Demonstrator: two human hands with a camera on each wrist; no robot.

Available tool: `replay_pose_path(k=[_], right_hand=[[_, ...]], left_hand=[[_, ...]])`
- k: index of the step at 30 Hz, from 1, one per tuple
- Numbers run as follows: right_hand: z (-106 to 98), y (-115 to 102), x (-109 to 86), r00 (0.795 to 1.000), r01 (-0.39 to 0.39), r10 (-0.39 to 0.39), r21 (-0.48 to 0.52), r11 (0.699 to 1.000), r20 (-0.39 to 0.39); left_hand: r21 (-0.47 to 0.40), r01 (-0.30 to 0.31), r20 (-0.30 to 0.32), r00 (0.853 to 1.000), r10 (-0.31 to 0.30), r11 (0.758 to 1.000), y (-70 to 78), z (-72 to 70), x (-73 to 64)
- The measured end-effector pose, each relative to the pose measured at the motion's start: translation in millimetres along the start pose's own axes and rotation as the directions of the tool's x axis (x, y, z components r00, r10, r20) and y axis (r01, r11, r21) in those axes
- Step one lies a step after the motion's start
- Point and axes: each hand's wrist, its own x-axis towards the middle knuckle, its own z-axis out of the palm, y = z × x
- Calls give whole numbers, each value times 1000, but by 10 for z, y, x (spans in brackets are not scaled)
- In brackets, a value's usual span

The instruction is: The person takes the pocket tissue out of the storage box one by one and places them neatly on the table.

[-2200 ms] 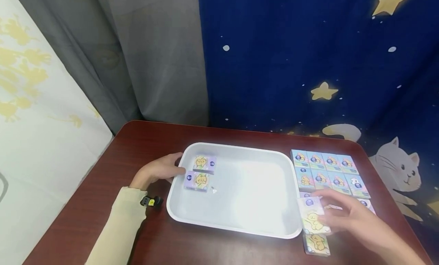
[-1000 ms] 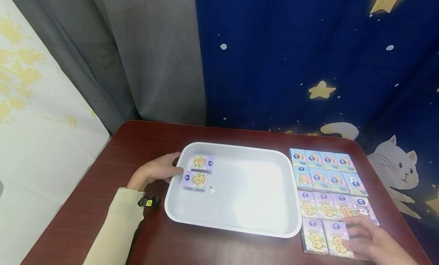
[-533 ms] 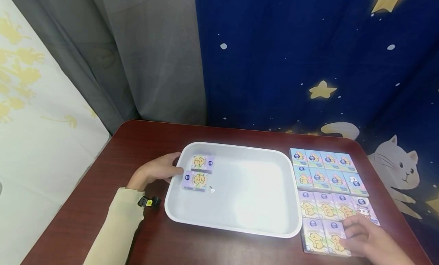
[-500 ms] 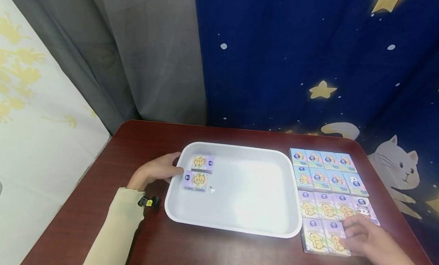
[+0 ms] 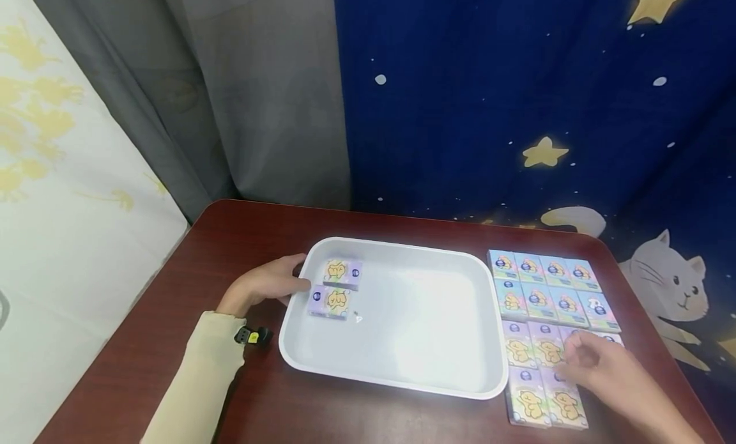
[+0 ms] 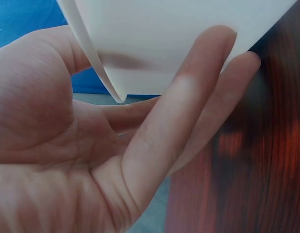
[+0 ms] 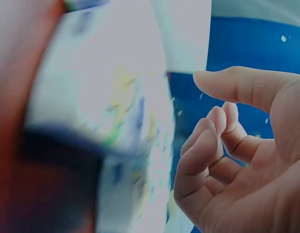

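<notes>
A white tray (image 5: 402, 385) lies on the table, and my left hand (image 5: 266, 283) grips its left rim. In the left wrist view the thumb goes over the rim while the fingers (image 6: 171, 116) press the outer wall. Two purple cartoon-printed packs (image 5: 336, 301), looking like pocket tissues, lie inside at the left. My right hand (image 5: 612, 370) hovers above the packs right of the tray, fingers loosely bent, holding nothing; the right wrist view shows a gap between thumb and fingers. Beneath it sit two purple packs (image 5: 566, 402) side by side in the front row.
Behind those, a row of purple packs (image 5: 519, 349) is partly hidden by my right hand. Farther back are two rows of blue packs (image 5: 539, 298). The dark red table (image 5: 247, 393) meets curtains at its far edge. A tiny pale speck (image 5: 358, 318) shows in the tray.
My right hand brought a purple pack to the front row, set it beside its neighbour, nudged it left, then let go and rose up and back. My left hand stays on the tray.
</notes>
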Motion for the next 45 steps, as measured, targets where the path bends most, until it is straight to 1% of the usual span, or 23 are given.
replay_pose_path(k=[4, 7, 10, 14, 16, 19, 24, 28, 32, 35, 38, 42, 45], right_hand=[[12, -281, 94, 999, 36, -35, 30, 999, -20], [32, -499, 151, 994, 101, -101, 2, 995, -52], [51, -704, 225, 977, 192, -197, -67, 979, -83], [75, -949, 335, 951, 285, -295, -113, 952, -89], [94, -1061, 385, 943, 314, -324, -115, 942, -78], [132, -1213, 461, 929, 359, -365, -91, 929, -55], [206, -1452, 595, 908, 418, -420, -67, 906, -17], [280, -1638, 703, 895, 445, -445, -34, 895, 20], [365, -1808, 810, 878, 477, -475, -18, 879, 53], [441, -1933, 893, 866, 498, -495, -24, 867, 72], [533, -2054, 980, 852, 521, -516, -40, 853, 90], [684, -2210, 1085, 828, 559, -548, -82, 825, 121], [817, -2331, 1143, 819, 572, -557, -127, 810, 138]], left_hand=[[-3, 3, -4, 1000, -3, 1000, 7, 5, 0], [-8, 0, -1, 1000, 0, 1000, 13, 4, 1], [-11, -1, 5, 1000, 1, 1000, 4, -8, 9], [-10, 2, 7, 1000, -2, 1000, -13, -23, 17], [-11, 7, 5, 1000, -7, 1000, -19, -22, 18], [-8, 6, 4, 1000, -6, 1000, -18, -17, 12], [-4, 20, -7, 1000, -20, 1000, -29, -16, 9], [-4, 21, -9, 1000, -21, 1000, -27, -17, 15], [-5, 21, -8, 1000, -21, 1000, -11, -24, 14], [1, 14, -7, 1000, -14, 1000, 1, -24, 2], [1, 22, -14, 1000, -22, 1000, 7, -16, -5], [6, 25, -21, 999, -25, 1000, 11, -6, -9], [7, 21, -20, 1000, -21, 1000, 11, -2, -9]])
